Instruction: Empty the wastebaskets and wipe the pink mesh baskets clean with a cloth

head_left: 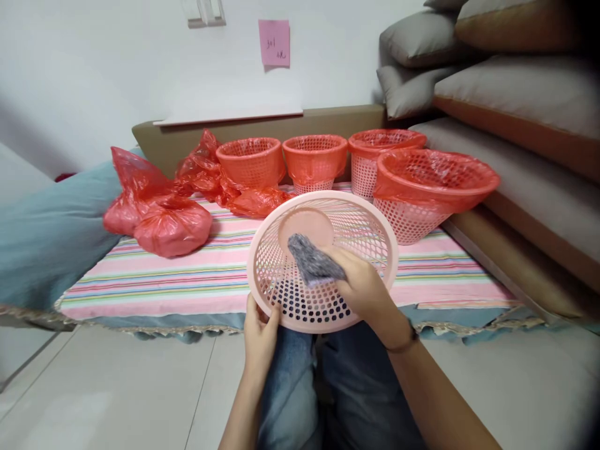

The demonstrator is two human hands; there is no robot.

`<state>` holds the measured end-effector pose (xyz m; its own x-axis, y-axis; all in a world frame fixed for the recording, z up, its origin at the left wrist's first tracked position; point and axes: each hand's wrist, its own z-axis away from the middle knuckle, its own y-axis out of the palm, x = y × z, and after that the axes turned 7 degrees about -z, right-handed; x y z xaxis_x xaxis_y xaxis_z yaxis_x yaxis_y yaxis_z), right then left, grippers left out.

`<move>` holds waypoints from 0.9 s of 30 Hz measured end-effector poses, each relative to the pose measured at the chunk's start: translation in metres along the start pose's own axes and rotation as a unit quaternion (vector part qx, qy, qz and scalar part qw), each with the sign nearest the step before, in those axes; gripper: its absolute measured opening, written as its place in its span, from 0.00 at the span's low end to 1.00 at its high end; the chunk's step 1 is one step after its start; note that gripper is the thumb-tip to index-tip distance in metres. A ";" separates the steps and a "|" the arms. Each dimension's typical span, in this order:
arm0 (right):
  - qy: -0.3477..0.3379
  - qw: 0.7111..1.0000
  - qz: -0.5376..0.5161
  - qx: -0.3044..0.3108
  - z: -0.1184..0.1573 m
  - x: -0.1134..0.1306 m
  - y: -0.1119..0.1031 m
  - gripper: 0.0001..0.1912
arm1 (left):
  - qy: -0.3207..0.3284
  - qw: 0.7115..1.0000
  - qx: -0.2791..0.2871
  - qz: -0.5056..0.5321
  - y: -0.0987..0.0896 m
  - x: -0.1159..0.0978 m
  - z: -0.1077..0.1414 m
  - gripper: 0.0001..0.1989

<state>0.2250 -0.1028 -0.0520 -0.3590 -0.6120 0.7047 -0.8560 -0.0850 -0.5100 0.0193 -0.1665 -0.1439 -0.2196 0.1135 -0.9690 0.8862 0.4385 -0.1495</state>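
Note:
A pale pink perforated plastic basket (323, 324) is tilted with its mouth facing me, above my knees at the front of the bench. My left hand (261, 326) grips its lower left rim, thumb on the near side. Inside the mouth, my right hand (359, 278) is closed around a dark grey fuzzy cloth (313, 259). The cloth's end reaches toward the basket's round bottom; whether it touches the wall I cannot tell. Behind, a similar basket (407, 219) lined with a red plastic bag (435, 181) leans to the right.
Three more red-lined baskets (315, 159) stand along the back. Knotted red bags (173, 225) lie at left on the striped cloth (159, 284). Stacked grey-brown cushions (520, 94) rise at right. A blue cushion (56, 231) sits at far left, and a pink note (274, 42) is on the wall.

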 end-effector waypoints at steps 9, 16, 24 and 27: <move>0.172 0.926 0.260 0.212 -0.035 -0.106 0.092 0.30 | -0.012 1.000 0.000 0.014 0.001 0.006 0.004 0.28; 0.192 0.921 0.255 0.222 -0.031 -0.118 0.099 0.32 | -0.057 0.996 0.014 0.064 0.004 0.004 -0.006 0.27; 0.210 0.921 0.261 0.201 -0.071 -0.145 0.090 0.32 | -0.081 0.983 -0.016 0.166 0.047 0.003 -0.054 0.23; 0.209 0.924 0.264 0.181 -0.092 -0.162 0.087 0.33 | -0.050 0.989 -0.039 0.135 0.067 0.017 -0.080 0.22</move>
<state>0.1748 0.0610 -0.1653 -0.8686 -0.2919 0.4004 -0.3668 -0.1645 -0.9156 0.0424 -0.0641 -0.1545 0.0663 0.1489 -0.9866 0.8719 0.4722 0.1299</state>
